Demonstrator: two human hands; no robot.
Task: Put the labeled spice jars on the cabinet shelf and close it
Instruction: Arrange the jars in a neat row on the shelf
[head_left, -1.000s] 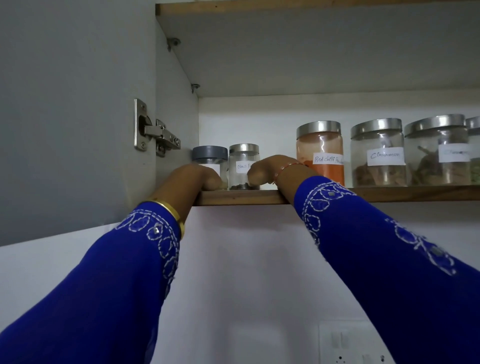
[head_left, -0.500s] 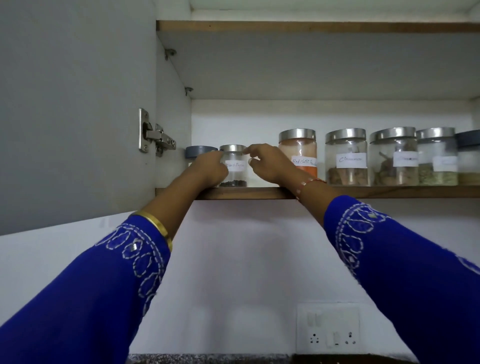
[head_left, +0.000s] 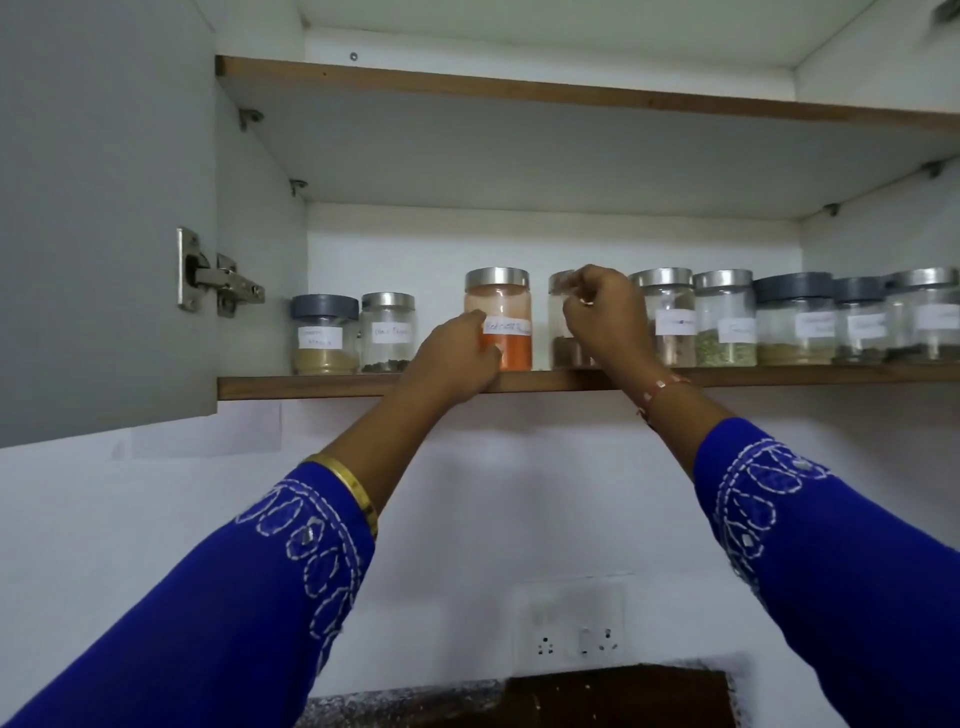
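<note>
Nine labelled jars (head_left: 667, 318) line one shelf (head_left: 311, 387) (handwriting mostly illegible).

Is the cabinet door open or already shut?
Open. The grey cabinet door is swung out at left with its hinge exposed, and the jars on the shelf are fully visible.

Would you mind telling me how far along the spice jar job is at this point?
Mostly done: a row of labeled jars already stands on the shelf, from the grey-lidded jar at the left end rightwards. In hand: the left hand is at the red chilli jar and the right hand at the jar beside it, apparently adjusting them. Left: the cabinet door stands open and needs closing.
</note>
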